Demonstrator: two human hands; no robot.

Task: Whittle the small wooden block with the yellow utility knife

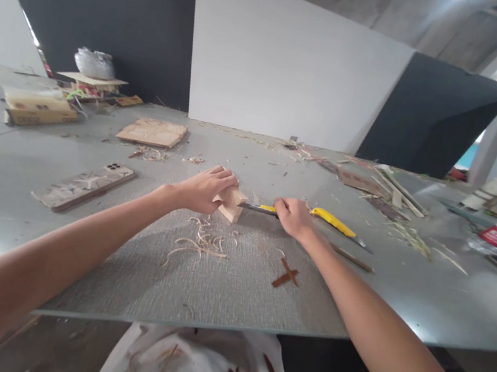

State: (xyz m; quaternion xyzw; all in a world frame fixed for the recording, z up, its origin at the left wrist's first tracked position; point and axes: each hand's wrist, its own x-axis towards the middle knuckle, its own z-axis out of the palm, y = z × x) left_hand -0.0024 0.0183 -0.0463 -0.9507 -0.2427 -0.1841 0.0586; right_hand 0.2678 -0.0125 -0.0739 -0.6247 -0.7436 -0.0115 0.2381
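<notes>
The left hand (212, 187) curls closed over a pale wooden block (230, 210), while the right hand (292, 215) closes in a fist around a slim bladed tool (256, 208). Both work above the grey surface (228, 301), where we find the block near the middle, between the two hands. Its exposed faces turn right and toward the near edge; with fingers covering the rest, we cannot tell its long axis. The tool's long axis runs from right to left, its working end pointing left and meeting the block's right side. We judge the carving to be under way: thin curled shavings (207, 244) just in front of the block suggest wood is already off. How much remains to cut, we cannot say.
</notes>
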